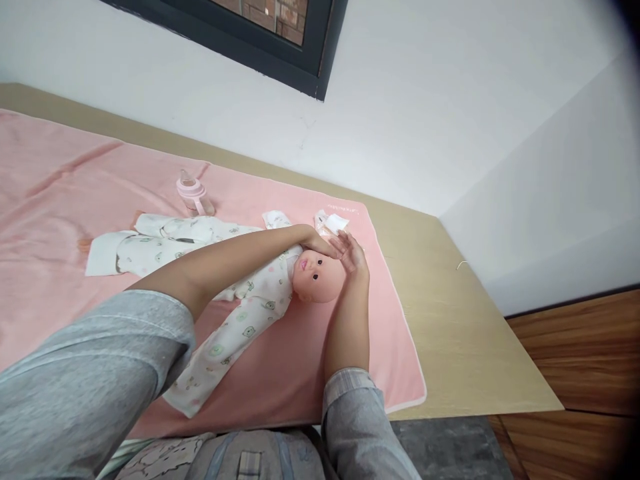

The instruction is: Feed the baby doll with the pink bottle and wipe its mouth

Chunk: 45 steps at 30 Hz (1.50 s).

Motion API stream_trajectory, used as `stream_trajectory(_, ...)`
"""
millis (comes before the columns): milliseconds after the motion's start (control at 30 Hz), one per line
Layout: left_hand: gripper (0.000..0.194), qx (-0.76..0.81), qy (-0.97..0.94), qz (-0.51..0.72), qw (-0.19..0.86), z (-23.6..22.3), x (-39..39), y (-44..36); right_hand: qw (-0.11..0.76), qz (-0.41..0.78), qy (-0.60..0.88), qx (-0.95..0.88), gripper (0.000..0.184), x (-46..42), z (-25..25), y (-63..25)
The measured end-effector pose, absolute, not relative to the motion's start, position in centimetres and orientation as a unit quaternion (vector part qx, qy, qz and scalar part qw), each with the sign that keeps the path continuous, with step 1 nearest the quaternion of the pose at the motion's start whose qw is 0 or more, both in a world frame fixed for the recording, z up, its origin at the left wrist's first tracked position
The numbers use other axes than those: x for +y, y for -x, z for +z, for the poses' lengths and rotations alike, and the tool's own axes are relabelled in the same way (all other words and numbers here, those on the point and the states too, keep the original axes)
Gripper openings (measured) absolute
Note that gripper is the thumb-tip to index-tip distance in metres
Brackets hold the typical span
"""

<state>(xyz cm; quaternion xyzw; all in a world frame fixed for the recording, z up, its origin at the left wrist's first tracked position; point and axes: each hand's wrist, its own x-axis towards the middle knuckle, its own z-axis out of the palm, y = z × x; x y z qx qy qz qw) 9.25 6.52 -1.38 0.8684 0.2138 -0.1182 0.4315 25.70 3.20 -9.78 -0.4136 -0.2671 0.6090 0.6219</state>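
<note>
Baby doll (pixel 265 288) is flat on its back on a pink blanket (pixel 280 380), face up, feet pointing off to the left of the view and its bald head (pixel 320 280) nearest the blanket's right-hand end; it's wearing a white outfit with little animal prints, one sleeve stretched out toward the person. Right hand (pixel 354 255) is open at the crown of the head, fingers spread and nothing in the grip; left arm reaches right across the doll's body, with the left hand (pixel 323 245) just beside the far side of the head; its fingers overlap the right hand's in this view, so can't tell if they're curled or straight, or how firmly either hand touches. Pink-topped bottle (pixel 195 195) stands on the blanket just beyond the legs; some small white packaging (pixel 336 223) sits past the hands; all of it's on a tan table (pixel 450 300) against a white wall (pixel 380 120).
</note>
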Motion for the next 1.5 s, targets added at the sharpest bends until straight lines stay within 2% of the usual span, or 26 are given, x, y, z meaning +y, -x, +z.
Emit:
stream_trajectory(133,0.054,0.231,-0.882,-0.135,0.388,-1.2,6.8,-9.8,0.632,0.611,0.401,-0.257,0.021,3.5,-10.0,-25.6)
stream_trajectory(233,0.049,0.23,-0.907,-0.098,0.34,0.1,6.6,-9.9,0.646,0.613,0.377,-0.253,0.022,3.5,-9.8,-25.6)
stream_trajectory(500,0.044,0.258,-0.916,0.213,0.221,5.1,5.3,-6.8,0.704,0.56,0.329,-0.288,0.015,2.3,-6.7,-26.1)
stream_trajectory(600,0.038,0.275,-0.886,0.28,0.247,5.3,4.8,-5.3,0.707,0.537,0.318,-0.332,0.027,1.6,-4.9,-25.9)
stream_trajectory(700,0.047,0.274,-0.862,0.287,0.316,5.0,3.9,-3.8,0.686,0.517,0.303,-0.414,0.035,0.7,-2.8,-25.4)
stream_trajectory(833,0.055,0.251,-0.857,0.254,0.372,5.3,1.9,-2.3,0.606,0.517,0.291,-0.53,0.042,-0.8,-0.1,-24.2)
stream_trajectory(967,0.042,0.209,-0.856,0.226,0.416,5.6,0.2,-1.1,0.51,0.523,0.27,-0.627,0.038,-2.3,1.7,-23.3)
stream_trajectory(1100,0.033,0.222,-0.827,0.208,0.473,5.1,-0.6,0.0,0.452,0.505,0.278,-0.681,0.034,-3.2,2.7,-22.9)
stream_trajectory(1367,0.024,0.229,-0.823,0.237,0.464,4.5,-1.8,1.9,0.426,0.505,0.284,-0.696,0.038,-3.5,3.4,-21.6)
stream_trajectory(1500,0.02,0.206,-0.825,0.309,0.427,3.9,-2.1,2.4,0.437,0.504,0.278,-0.691,0.035,-3.4,3.7,-20.6)
